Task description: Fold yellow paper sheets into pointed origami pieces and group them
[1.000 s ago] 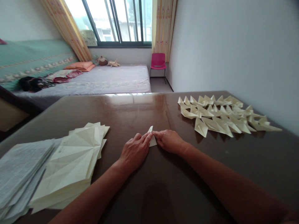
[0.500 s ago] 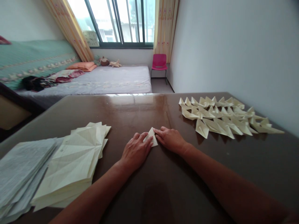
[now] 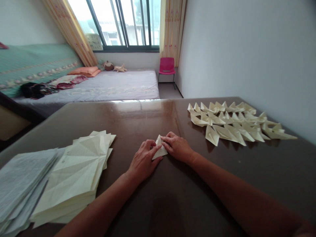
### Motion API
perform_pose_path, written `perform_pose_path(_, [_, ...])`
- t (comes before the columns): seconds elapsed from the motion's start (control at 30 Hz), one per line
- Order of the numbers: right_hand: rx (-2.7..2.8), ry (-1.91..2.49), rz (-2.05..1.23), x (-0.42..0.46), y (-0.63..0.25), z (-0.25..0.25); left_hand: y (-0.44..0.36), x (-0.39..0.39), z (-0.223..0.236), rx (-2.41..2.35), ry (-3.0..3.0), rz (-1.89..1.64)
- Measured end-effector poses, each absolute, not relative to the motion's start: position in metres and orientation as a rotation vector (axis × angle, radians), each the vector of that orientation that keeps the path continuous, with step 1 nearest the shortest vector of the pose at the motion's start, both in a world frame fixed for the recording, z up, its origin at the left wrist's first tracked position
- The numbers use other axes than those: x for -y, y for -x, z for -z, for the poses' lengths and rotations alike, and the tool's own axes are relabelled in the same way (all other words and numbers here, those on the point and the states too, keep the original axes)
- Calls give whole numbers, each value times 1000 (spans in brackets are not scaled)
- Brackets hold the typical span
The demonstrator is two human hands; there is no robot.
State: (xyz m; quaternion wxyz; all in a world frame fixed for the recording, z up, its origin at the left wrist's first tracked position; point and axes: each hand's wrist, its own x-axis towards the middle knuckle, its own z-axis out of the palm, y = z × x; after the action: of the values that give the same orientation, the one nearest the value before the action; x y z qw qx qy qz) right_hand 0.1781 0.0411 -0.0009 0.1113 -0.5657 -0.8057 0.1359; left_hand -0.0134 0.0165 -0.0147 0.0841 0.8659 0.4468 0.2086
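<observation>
A small folded piece of cream paper [image 3: 160,152], triangular in outline, lies on the brown table between my two hands. My left hand [image 3: 145,159] grips it from the left, with the index finger across its face and the thumb low by its bottom edge. Along the upper right edge, my right hand [image 3: 178,145] has its fingertips closed on the paper. My fingers cover parts of both sides, so the full fold is hidden.
Creased cream sheets [image 3: 74,171] are stacked at the left, beside a pile of printed grey sheets [image 3: 22,177]. Several folded paper shapes [image 3: 229,123] stand in rows at the right, near the wall [image 3: 247,49]. Past the table's far edge are a bed [image 3: 128,84] and a pink chair [image 3: 167,66].
My left thumb has moved down off the paper's face, and more of the triangle shows. My right fingertips have shifted slightly onto its right edge. The view has turned slightly.
</observation>
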Motion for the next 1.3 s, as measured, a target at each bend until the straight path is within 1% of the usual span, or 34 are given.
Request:
perform_pose_path(0.27, [2050, 1455, -754, -52, -184, 6, 14, -17, 15, -1202, -2577, -711])
perform_pose_path(0.47, [1553, 1261, -1269, -56, -182, 8, 13, -14, 17, -1139, -2478, -752])
perform_pose_path(0.57, [1325, 1183, -1404, -56, -180, 5, 11, -13, 14, -1098, -2417, -821])
perform_pose_path(0.73, [1200, 1066, -1493, -54, -178, 0, 8, -18, 10, -1169, -2073, -1044])
perform_pose_path(0.8, [1173, 1049, -1511, -53, -178, 0, 9, -21, 10, -1201, -2006, -994])
perform_pose_path(0.9, [1203, 1087, -1509, -51, -178, 0, 11, -23, 9, -1225, -2095, -888])
perform_pose_path(1.13, [1483, 1057, -1382, -44, -172, -4, 10, -20, 5, -1214, -2148, -814])
perform_pose_path(1.3, [1499, 1058, -1323, -42, -168, 0, 7, -19, 3, -1168, -2072, -816])
